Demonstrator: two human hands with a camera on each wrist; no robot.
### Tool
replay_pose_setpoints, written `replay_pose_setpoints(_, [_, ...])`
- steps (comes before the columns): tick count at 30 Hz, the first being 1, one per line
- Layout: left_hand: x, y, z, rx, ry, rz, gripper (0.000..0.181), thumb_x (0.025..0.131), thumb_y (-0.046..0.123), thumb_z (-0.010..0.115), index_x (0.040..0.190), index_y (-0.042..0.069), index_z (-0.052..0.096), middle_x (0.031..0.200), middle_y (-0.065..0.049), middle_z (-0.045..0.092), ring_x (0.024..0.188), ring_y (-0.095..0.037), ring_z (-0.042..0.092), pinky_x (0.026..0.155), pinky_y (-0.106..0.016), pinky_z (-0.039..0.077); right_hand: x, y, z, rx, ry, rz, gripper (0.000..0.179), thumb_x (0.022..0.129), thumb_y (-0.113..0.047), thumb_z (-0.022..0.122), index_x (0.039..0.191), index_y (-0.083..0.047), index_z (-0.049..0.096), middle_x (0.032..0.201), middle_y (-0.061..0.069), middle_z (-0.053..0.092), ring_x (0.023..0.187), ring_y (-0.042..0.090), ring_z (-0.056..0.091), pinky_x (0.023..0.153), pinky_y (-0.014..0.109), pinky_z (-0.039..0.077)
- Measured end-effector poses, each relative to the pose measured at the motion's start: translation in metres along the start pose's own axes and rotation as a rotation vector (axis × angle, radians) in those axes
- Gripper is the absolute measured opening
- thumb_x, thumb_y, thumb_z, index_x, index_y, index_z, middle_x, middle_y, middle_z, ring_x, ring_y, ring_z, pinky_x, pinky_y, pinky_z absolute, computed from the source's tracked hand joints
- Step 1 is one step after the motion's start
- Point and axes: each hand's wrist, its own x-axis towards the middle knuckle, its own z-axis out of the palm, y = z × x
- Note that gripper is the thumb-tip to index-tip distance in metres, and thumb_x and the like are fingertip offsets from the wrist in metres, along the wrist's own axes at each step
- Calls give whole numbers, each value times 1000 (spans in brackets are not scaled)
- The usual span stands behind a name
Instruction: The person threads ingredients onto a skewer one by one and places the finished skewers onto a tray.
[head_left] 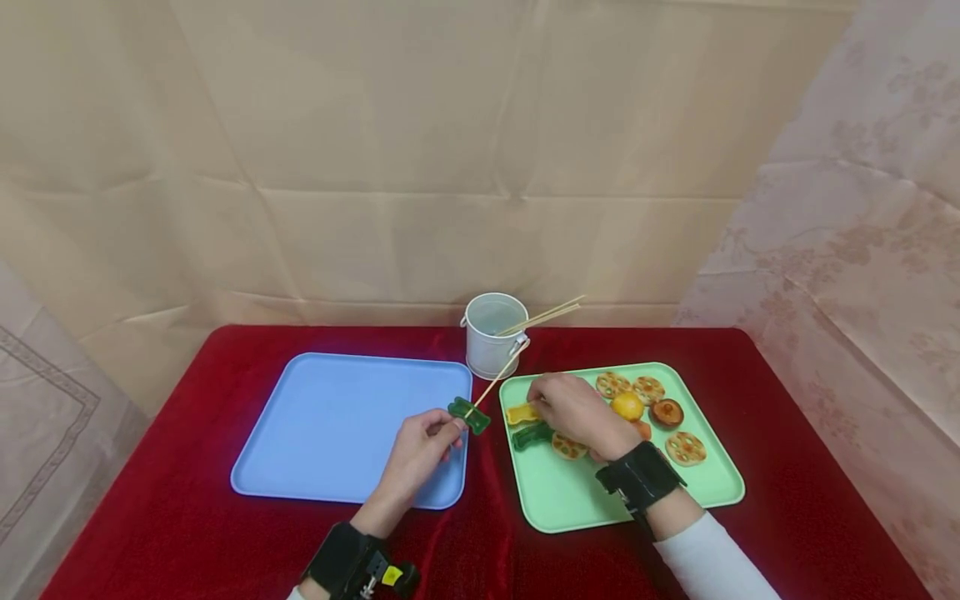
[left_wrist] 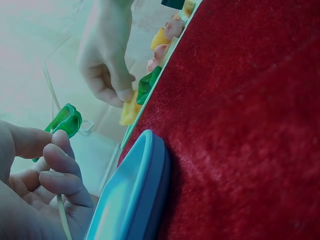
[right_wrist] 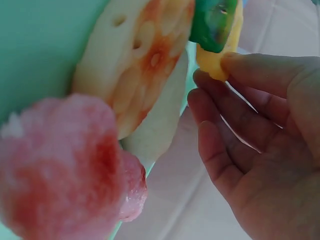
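Note:
My left hand [head_left: 422, 448] holds a thin wooden skewer [head_left: 501, 377] over the right edge of the blue tray [head_left: 337, 425]. A green pepper piece [head_left: 468, 415] is threaded on this skewer, right at my fingertips. On the left side of the green tray [head_left: 566, 500], my right hand [head_left: 576, 407] pinches a yellow pepper piece [head_left: 519, 414] between thumb and fingers, also plain in the right wrist view. Another green pepper piece [head_left: 531, 437] lies just in front of the yellow one, and a lotus root slice [head_left: 567, 447] sits under the right wrist.
Behind the trays stands a small white bucket [head_left: 487, 354] with several skewers [head_left: 551, 314] leaning out to the right. More food pieces lie on the green tray: a mushroom [head_left: 666, 413], a yellow ball [head_left: 627, 406], further lotus slices [head_left: 686, 448] and pinkish lumps [right_wrist: 65, 165]. Red cloth [head_left: 187, 500] covers the table.

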Motion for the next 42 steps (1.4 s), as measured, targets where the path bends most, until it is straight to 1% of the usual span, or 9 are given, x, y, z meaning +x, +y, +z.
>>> replay_pose_setpoints(9, [-1,1,0,4,1,-1,13,96,9,67,92,-2,73,72,-13,66,57,-13,51,56,-25,38,-14,-1,-4,198,109,150,5,98,-14,71,99,-11,74,81,-6,66,69,10,54,67,30,47])
replay_pose_setpoints(14, [1,-2,2,-4,-4,9,13,95,6,66,91,-4,72,70,-10,65,56,-12,50,55,-23,38,-19,2,-5,292,151,234,8,99,-18,71,103,-13,75,88,-6,71,79,13,62,74,33,51])
replay_pose_setpoints(20, [0,-1,1,-8,-2,17,12,95,6,66,91,-4,72,70,-10,65,56,-13,50,55,-23,38,-23,6,-6,523,176,332,16,101,-21,68,112,-10,73,97,2,72,77,15,71,76,35,57])
replay_pose_setpoints(24, [1,-1,0,-5,-5,7,12,95,7,67,91,-3,72,70,-10,65,56,-13,50,56,-23,38,-25,9,-6,626,209,351,21,102,-23,68,115,-7,73,100,6,73,83,21,75,80,33,58])
replay_pose_setpoints(27, [1,-1,0,9,-10,5,13,95,8,67,90,-3,72,69,-9,64,56,-13,50,56,-24,38,-25,12,-6,664,234,379,24,102,-27,68,115,-8,73,98,7,74,87,25,75,67,29,56])
replay_pose_setpoints(30, [1,-1,0,28,-20,6,14,95,9,68,88,-2,71,68,-8,64,56,-14,51,56,-24,37,-24,12,-6,708,252,429,26,101,-32,69,115,-10,73,100,9,74,86,29,74,49,28,46])
replay_pose_setpoints(32, [0,-1,0,45,-28,13,15,95,10,68,87,-2,71,68,-8,63,56,-14,51,56,-25,37,-24,11,-7,747,272,455,27,100,-32,70,115,-10,73,102,11,74,85,32,74,42,27,38])
replay_pose_setpoints(39, [1,-2,0,101,-68,32,16,95,11,68,88,-3,71,67,-7,63,55,-12,51,57,-25,38,-24,10,-11,821,325,484,30,101,-28,69,120,-5,71,110,18,72,78,37,72,39,24,34])
replay_pose_setpoints(42, [1,-3,0,118,-88,43,16,95,11,68,87,-2,72,67,-7,64,54,-11,50,58,-25,39,-24,10,-12,831,339,487,31,102,-26,67,121,-2,70,115,20,70,86,35,75,47,22,44])
